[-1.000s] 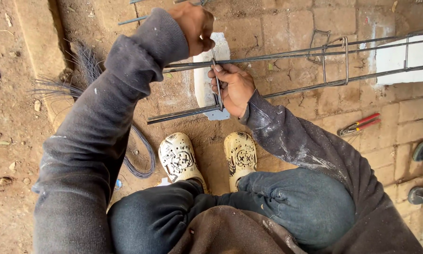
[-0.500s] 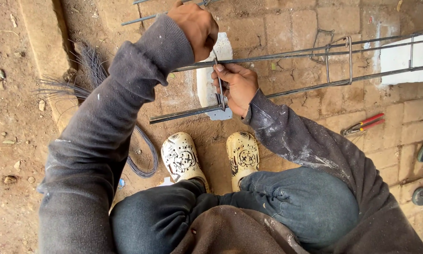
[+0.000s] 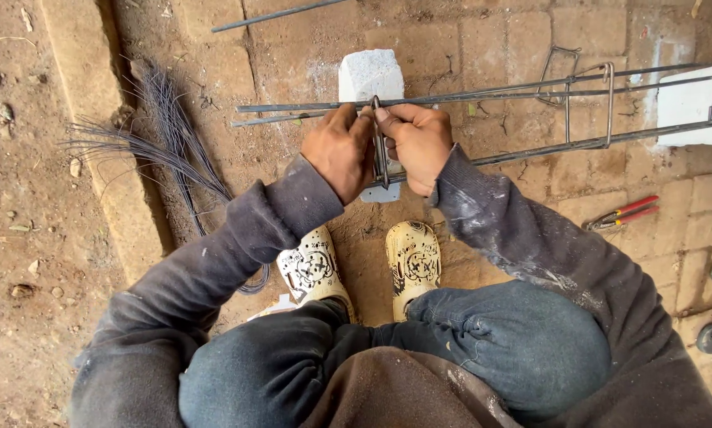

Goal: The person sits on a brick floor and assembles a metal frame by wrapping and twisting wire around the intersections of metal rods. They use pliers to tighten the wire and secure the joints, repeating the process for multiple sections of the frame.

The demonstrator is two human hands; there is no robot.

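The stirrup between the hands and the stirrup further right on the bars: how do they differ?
The stirrup between the hands is pinched by the left hand and right hand; the stirrup further right is touched by nobody. The first stands near the white block, at the bars' end; the second sits further along. Both are bent steel, upright around the bars.

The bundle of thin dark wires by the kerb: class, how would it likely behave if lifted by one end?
The bundle of thin wires would probably droop and splay: its strands are thin, already curved and fanned out. It looks light for its length. Loose strands may slip free, since no tie is visible.
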